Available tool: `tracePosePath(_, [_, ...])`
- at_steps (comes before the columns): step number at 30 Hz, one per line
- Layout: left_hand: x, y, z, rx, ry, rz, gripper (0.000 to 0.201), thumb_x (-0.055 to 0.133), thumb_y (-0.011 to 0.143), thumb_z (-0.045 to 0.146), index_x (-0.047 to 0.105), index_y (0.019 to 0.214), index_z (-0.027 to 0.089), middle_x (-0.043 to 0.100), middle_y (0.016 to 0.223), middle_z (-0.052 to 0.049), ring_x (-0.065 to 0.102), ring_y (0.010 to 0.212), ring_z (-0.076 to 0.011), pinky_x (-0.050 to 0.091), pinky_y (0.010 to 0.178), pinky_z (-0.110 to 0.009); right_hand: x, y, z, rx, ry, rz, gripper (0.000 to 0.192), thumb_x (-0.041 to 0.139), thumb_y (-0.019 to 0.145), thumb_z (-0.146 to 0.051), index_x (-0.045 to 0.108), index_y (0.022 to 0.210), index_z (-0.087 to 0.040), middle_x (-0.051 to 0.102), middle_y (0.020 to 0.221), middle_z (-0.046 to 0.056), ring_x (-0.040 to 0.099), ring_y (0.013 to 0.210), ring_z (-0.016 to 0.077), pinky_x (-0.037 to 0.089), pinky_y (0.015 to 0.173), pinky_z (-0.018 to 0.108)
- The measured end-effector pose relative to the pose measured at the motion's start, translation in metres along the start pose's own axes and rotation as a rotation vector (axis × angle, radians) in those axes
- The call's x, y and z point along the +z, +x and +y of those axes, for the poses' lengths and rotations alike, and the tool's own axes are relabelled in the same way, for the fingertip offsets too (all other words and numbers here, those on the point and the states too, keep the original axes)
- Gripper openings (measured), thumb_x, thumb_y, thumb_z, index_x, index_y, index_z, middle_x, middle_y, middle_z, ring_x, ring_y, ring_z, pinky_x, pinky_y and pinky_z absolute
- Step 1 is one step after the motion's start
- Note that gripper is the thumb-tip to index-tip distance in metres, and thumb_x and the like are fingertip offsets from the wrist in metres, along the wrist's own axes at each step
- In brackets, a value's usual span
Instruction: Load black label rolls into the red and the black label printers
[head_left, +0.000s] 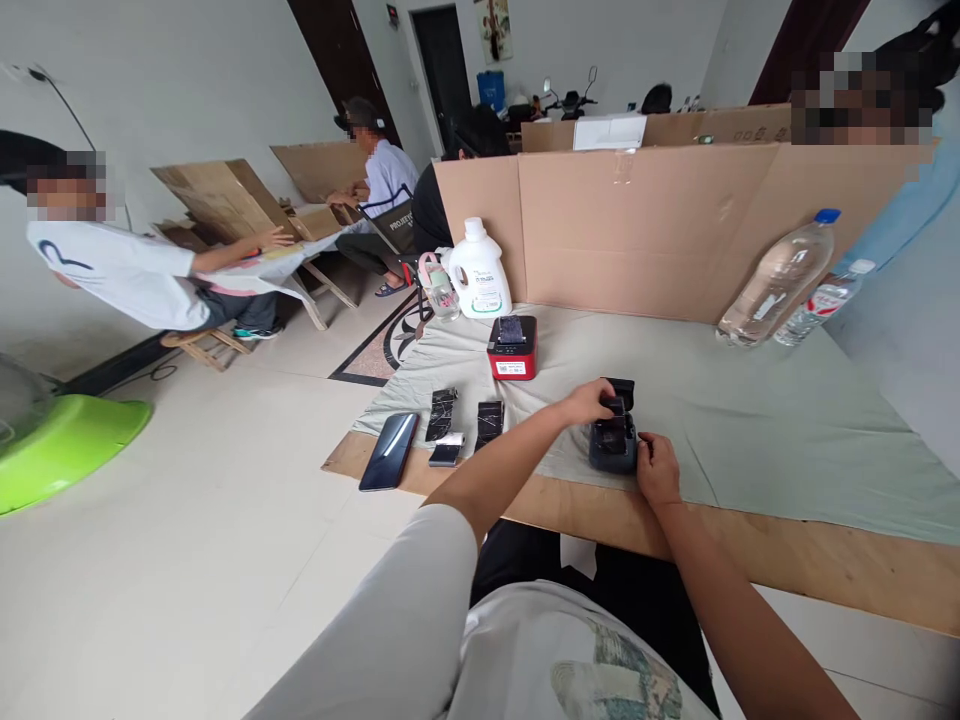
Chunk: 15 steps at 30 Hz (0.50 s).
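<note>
Dark grey label printer (pixel 613 440) sits near the front edge of the bench (pixel 787 560), on the pale green cloth (pixel 765 420), with its lid tipped up at the back. Along the bench's left end, going rightward, lie a dark phone (pixel 389 451), a black strip (pixel 442 412) with a small roll (pixel 445 453) just in front of it, and a second black strip (pixel 490 423). Behind these stands a red printer (pixel 513 348), and at the back left corner a white jug (pixel 478 270) with a small pink-capped bottle (pixel 439 288) beside it. The left hand (pixel 590 403) reaches in from the left and grips the grey printer's raised lid with curled fingers. The right hand (pixel 658 468) is clenched against the printer's right front corner, steadying it. Far right, two clear water bottles (pixel 780 280) lie tilted against the cardboard screen (pixel 645 225). Other people sit at benches further back on the left.
</note>
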<state>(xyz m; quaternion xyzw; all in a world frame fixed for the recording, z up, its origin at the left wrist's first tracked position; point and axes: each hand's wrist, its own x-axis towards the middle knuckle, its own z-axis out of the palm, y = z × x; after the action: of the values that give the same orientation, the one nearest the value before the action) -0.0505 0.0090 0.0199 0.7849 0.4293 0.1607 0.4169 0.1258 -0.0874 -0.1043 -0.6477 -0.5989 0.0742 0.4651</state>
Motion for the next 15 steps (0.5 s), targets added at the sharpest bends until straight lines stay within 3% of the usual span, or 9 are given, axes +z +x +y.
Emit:
tracePosePath(3, [-0.043, -0.03, -0.029, -0.081, -0.389, -0.108, 0.036, 0.067, 0.067, 0.017, 0.053, 0.101, 0.016, 0.062, 0.096, -0.003, 0.06, 0.083, -0.015, 0.049, 0.07, -0.027, 0.0, -0.001, -0.001, 0.014, 0.011, -0.001, 0.029, 0.038, 0.084, -0.032, 0.059, 0.094, -0.017, 0.062, 0.095, 0.013, 0.056, 0.094, 0.0244, 0.045, 0.087, 0.044])
tracePosePath(6, [-0.084, -0.072, -0.064, -0.214, -0.447, -0.164, 0.045, 0.076, 0.06, 0.025, 0.054, 0.099, 0.016, 0.063, 0.091, -0.004, 0.06, 0.079, -0.0155, 0.049, 0.065, -0.025, 0.001, -0.001, -0.001, 0.026, 0.011, -0.003, 0.029, 0.038, 0.084, -0.032, 0.06, 0.095, -0.016, 0.062, 0.096, 0.013, 0.056, 0.094, 0.0243, 0.045, 0.087, 0.044])
tracePosePath(10, [-0.109, -0.125, -0.102, -0.372, -0.192, -0.219, 0.038, 0.078, 0.056, 0.028, 0.058, 0.085, 0.016, 0.063, 0.078, -0.001, 0.06, 0.073, -0.0158, 0.048, 0.064, -0.026, 0.001, 0.0, 0.001, 0.016, 0.001, -0.009, 0.03, 0.037, 0.084, -0.032, 0.06, 0.095, -0.016, 0.062, 0.095, 0.013, 0.056, 0.093, 0.0243, 0.045, 0.087, 0.043])
tracePosePath(15, [-0.107, -0.155, -0.119, -0.439, 0.296, -0.18, 0.03, 0.074, 0.057, 0.026, 0.059, 0.082, 0.02, 0.063, 0.079, 0.001, 0.061, 0.079, -0.0209, 0.045, 0.066, -0.026, 0.001, -0.001, 0.002, 0.007, -0.002, -0.004, 0.029, 0.038, 0.084, -0.032, 0.06, 0.095, -0.017, 0.062, 0.094, 0.012, 0.056, 0.092, 0.0241, 0.045, 0.086, 0.043])
